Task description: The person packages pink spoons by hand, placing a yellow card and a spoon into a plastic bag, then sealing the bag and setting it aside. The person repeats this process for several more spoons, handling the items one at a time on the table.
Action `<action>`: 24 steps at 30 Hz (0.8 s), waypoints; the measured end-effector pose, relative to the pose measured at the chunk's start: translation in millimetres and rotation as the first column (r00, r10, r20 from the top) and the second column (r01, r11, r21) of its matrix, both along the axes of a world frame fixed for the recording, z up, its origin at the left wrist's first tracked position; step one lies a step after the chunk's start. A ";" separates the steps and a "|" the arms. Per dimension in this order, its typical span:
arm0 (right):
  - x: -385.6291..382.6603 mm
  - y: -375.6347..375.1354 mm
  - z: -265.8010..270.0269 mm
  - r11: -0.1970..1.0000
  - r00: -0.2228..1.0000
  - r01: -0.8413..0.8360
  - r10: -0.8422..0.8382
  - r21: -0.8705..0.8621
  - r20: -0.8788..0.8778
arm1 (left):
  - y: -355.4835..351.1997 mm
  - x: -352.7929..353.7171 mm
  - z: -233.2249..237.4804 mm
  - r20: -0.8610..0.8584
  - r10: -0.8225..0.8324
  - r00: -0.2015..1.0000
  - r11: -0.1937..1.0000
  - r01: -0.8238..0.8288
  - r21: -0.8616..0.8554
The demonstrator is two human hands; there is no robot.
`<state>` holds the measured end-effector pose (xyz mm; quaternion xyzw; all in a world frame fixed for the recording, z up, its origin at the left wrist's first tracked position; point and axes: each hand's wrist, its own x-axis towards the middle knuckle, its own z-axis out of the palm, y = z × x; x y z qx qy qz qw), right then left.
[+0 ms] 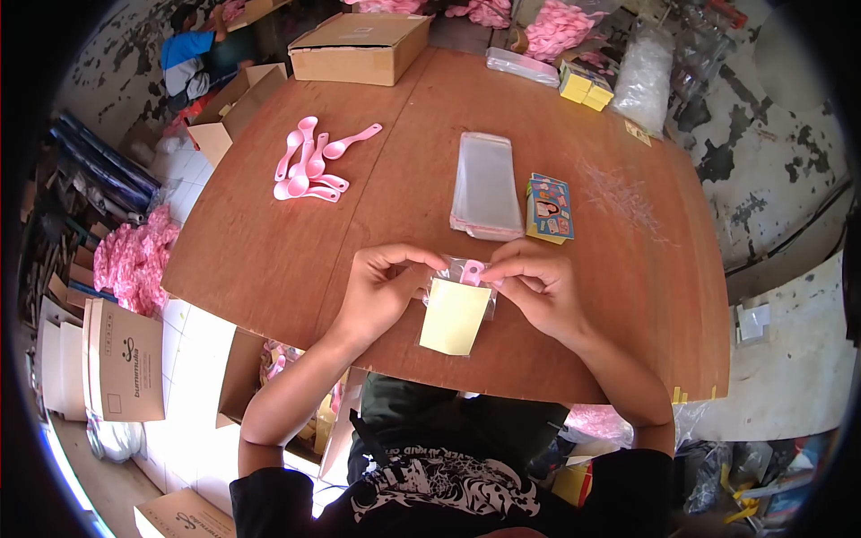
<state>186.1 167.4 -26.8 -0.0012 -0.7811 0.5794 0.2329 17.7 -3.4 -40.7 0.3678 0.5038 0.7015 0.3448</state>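
Near the table's front edge, my left hand (pixel 387 289) and my right hand (pixel 540 289) pinch the top of a small clear plastic bag (pixel 492 308) from either side. In the bag lies a pale yellow card (pixel 455 317), with the end of a pink spoon (pixel 472 272) showing above it. Beyond my hands lies a stack of clear plastic bags (pixel 486 184). Right of it is a stack of blue printed cards (pixel 549 208). A pile of pink spoons (pixel 309 166) rests at the left of the table.
A closed cardboard box (pixel 359 49), yellow card stacks (pixel 586 85) and a large clear plastic bundle (pixel 644 76) stand at the table's far side. Thin clear strips (pixel 623 199) lie at the right. Another person (pixel 188 58) is at the far left, beside an open box (pixel 238 108).
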 end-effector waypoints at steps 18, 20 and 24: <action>7.6 -25.9 -0.9 0.995 0.996 0.003 0.006 -0.095 0.087 | -57.2 5.3 15.9 -0.248 0.031 0.968 0.990 -0.064 -0.129; 10.1 -22.6 -0.1 0.996 0.996 -0.007 0.014 -0.089 0.083 | -109.6 -4.1 17.7 -0.331 0.132 0.934 0.984 -0.164 -0.071; 9.3 -12.6 0.0 0.998 0.992 0.054 -0.058 0.040 0.114 | -190.1 -18.9 39.6 -0.883 0.341 0.324 0.693 -0.721 0.004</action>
